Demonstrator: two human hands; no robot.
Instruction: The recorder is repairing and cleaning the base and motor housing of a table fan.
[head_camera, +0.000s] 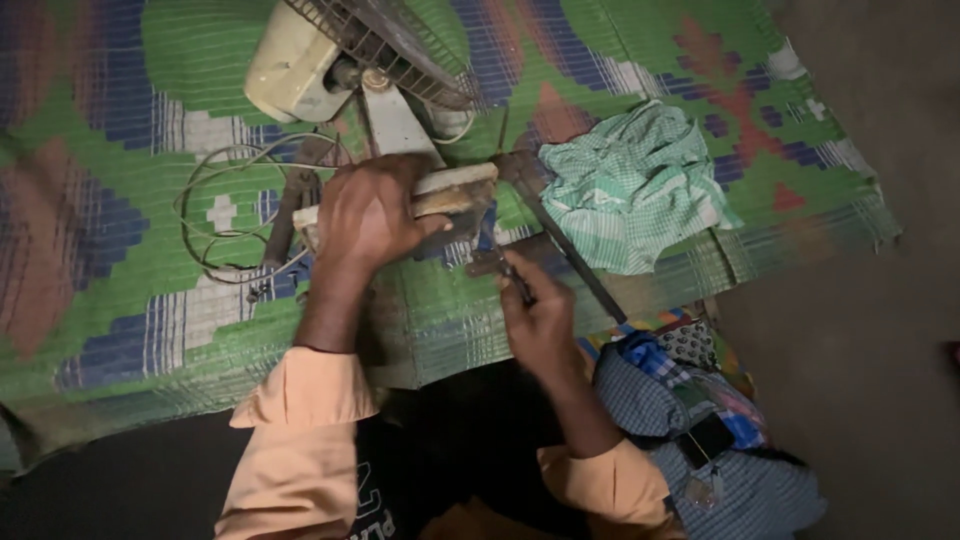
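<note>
Left hand (368, 215) gripping fan base (455, 190), right hand (535, 310) closed on thin tool (515, 280), perhaps screwdriver, tip hidden.

Dim, warm light; edges of the view are lost in shadow. A woven plastic mat (130, 200) in green, blue, white and red-brown blocks is spread over most of the floor. Bare grey-brown floor (860, 330) is seen to the right and below. No walls or windows are shown.
</note>
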